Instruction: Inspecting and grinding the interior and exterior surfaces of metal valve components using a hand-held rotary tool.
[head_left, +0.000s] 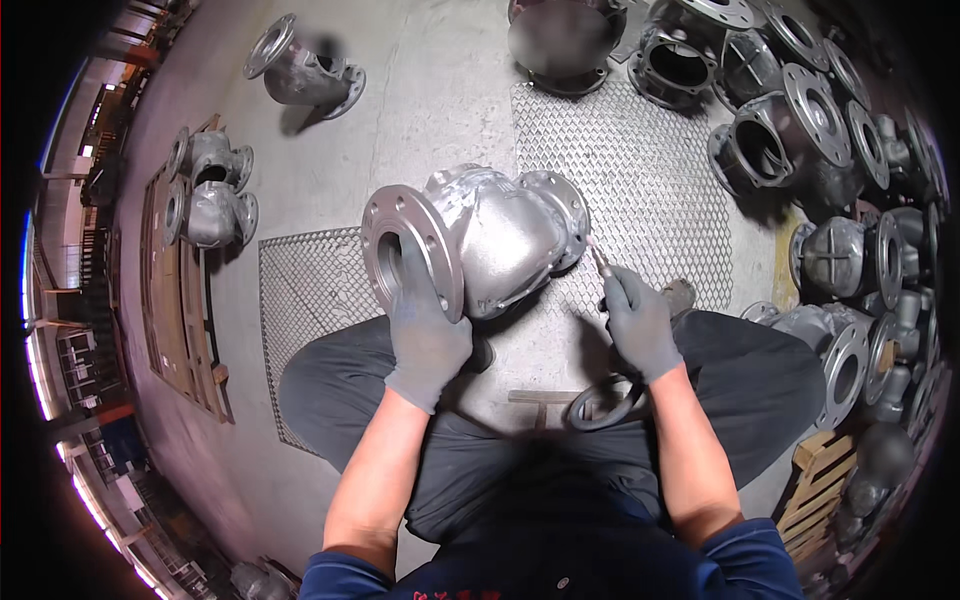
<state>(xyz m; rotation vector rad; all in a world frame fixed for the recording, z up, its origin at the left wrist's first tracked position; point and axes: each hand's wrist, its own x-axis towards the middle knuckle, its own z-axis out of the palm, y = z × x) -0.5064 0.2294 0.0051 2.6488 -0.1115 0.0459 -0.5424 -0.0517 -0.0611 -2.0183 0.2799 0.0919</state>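
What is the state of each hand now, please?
Left hand: closed on the round flange of the grey cast-metal valve body.
Right hand: closed on a thin pale stick-shaped tool, tip at the valve's far flange.

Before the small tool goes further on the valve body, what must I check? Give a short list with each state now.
1. Left hand grips the near flange of the valve body: ok.
2. Right hand holds the small tool: ok.
3. Tool tip at the far flange: ok; contact cannot tell.
4. Both hands gloved: ok.
5. Body resting stably on the floor: cannot tell.
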